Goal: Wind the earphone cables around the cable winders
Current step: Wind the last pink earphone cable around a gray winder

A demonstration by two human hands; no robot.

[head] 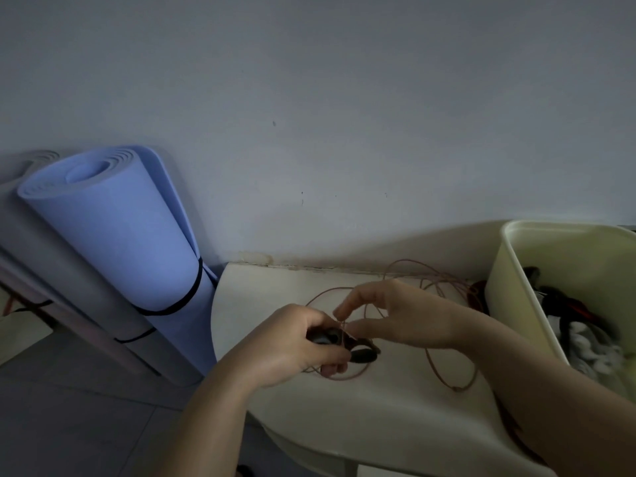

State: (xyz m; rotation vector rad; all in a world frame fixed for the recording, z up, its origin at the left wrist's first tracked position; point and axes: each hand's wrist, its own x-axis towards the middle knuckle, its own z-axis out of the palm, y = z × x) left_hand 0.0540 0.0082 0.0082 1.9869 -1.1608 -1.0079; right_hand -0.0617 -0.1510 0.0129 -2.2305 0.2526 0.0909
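Note:
My left hand [296, 342] grips a small dark cable winder [347, 346] above the white table [303, 414], fingers curled round it. My right hand [399, 315] is just right of it, thumb and forefinger pinching the thin reddish earphone cable [451, 380] at the winder. The rest of the cable lies in loose loops on the table behind and to the right of my hands. How much cable sits on the winder is hidden by my fingers.
A cream plastic bin [509, 270] with dark and white cables stands at the right on the table. A rolled blue mat [113, 228] leans on the wall left of the table. The wall runs right behind the table's far edge.

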